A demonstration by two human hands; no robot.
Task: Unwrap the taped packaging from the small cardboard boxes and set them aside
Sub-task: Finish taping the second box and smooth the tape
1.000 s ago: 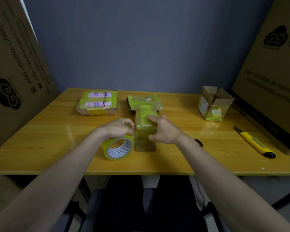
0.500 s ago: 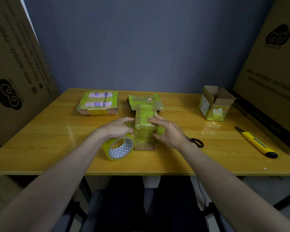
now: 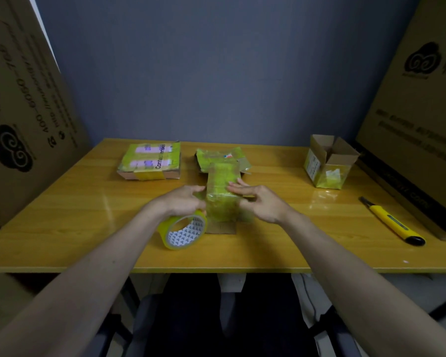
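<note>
A small cardboard box (image 3: 220, 194) wrapped in yellow-green tape stands upright at the table's middle. My left hand (image 3: 180, 202) touches its left side and also grips a roll of yellow tape (image 3: 183, 231) that stands tilted on edge beneath the palm. My right hand (image 3: 262, 203) holds the box from the right, fingers laid flat across its top front. Behind it lie a taped flat packet (image 3: 222, 155) and, further left, a taped flat box (image 3: 150, 162) with printed labels.
An opened small box (image 3: 327, 164) stands at the back right of the wooden table (image 3: 75, 215). A yellow utility knife (image 3: 392, 222) lies near the right edge. Large cardboard cartons lean at the left (image 3: 23, 112) and right (image 3: 417, 119).
My right hand has slid its fingers up over the box's top. The scissors seen beside the wrist earlier are now hidden. The left hand and tape roll stay put.
</note>
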